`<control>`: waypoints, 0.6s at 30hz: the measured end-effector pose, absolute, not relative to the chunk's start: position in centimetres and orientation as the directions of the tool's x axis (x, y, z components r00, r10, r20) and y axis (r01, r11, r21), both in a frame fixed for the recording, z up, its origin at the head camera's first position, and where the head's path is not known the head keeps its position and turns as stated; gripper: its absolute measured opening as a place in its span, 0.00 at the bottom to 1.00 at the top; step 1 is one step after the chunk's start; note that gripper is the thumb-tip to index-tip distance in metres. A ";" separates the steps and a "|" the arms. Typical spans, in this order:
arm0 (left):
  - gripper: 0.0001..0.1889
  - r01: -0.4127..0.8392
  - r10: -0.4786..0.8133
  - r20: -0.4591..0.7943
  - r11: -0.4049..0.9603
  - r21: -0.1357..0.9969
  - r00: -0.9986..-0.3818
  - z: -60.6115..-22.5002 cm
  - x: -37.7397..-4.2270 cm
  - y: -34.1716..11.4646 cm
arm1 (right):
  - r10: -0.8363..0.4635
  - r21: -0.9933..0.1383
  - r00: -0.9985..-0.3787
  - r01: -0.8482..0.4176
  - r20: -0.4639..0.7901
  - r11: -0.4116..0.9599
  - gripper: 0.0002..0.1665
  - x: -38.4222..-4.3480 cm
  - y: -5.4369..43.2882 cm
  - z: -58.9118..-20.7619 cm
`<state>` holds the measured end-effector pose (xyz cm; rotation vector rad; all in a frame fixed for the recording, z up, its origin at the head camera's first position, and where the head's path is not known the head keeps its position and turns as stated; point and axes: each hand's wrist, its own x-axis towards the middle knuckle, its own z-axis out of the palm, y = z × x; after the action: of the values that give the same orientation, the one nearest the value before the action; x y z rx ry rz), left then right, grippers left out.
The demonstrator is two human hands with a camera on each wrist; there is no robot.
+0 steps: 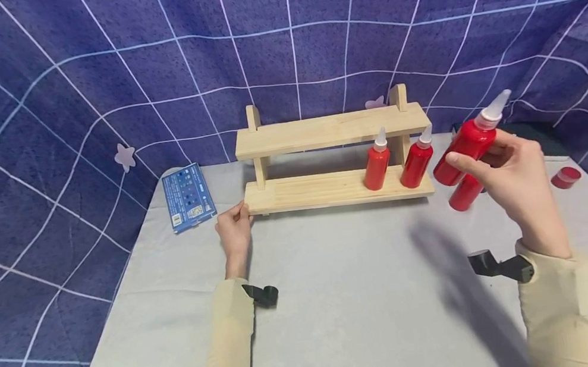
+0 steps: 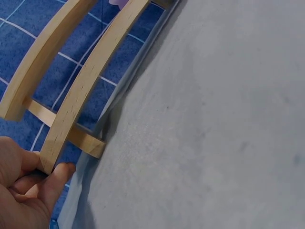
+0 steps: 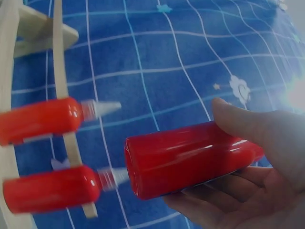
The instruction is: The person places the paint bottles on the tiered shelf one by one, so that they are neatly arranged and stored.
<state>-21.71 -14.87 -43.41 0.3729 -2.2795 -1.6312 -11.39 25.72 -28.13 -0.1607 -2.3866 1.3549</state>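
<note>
My right hand (image 1: 525, 183) grips a red squeeze bottle (image 1: 466, 147) with a white pointed nozzle, raised and tilted to the right of the wooden rack (image 1: 322, 191). Its flat base faces the rack in the right wrist view, thumb on one side and fingers on the other. Two similar bottles, one red (image 1: 375, 169) and another red (image 1: 416, 166), stand upright on the rack's lower board toward its right end. With thumb and fingers, my left hand (image 1: 236, 231) pinches the left end of that lower board (image 2: 71, 109). The rack's upper board (image 1: 328, 131) bears nothing.
Behind the raised bottle, another red bottle (image 1: 464, 194) is partly hidden on the white-covered table (image 1: 338, 298). A small red round item (image 1: 566, 177) and a dark flat object (image 1: 542, 142) lie at right. A blue box (image 1: 189, 196) lies left of the rack; blue gridded cloth (image 1: 259, 61) hangs behind.
</note>
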 end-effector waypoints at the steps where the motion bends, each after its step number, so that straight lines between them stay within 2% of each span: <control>1: 0.14 -0.031 -0.386 0.100 0.319 0.947 -0.917 -43.4 -21.7 -14.9 | 0.282 -0.840 -0.922 -0.078 0.266 0.538 0.27 -11.5 25.4 -28.2; 6: 0.14 -0.039 -0.381 0.090 0.319 0.947 -0.920 -43.3 -21.7 -14.9 | 0.242 -0.849 -0.938 -0.092 0.250 0.520 0.29 -12.1 23.9 -28.5; 9: 0.15 -0.041 -0.383 0.084 0.309 0.950 -0.920 -43.3 -21.7 -15.0 | 0.202 -0.858 -0.941 -0.141 0.272 0.494 0.29 -12.6 22.8 -28.9; 14: 0.15 -0.042 -0.385 0.083 0.305 0.951 -0.919 -43.3 -21.6 -15.0 | 0.083 -0.847 -0.948 -0.233 0.307 0.478 0.27 -13.2 20.3 -29.9; 18: 0.14 -0.043 -0.379 0.081 0.308 0.951 -0.922 -43.3 -21.6 -15.0 | 0.017 -0.853 -0.955 -0.257 0.297 0.454 0.24 -13.8 18.6 -30.8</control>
<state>-21.56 -15.01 -43.26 0.3815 -2.2890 -1.6501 -13.85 18.63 -30.83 0.2072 -2.4439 1.5016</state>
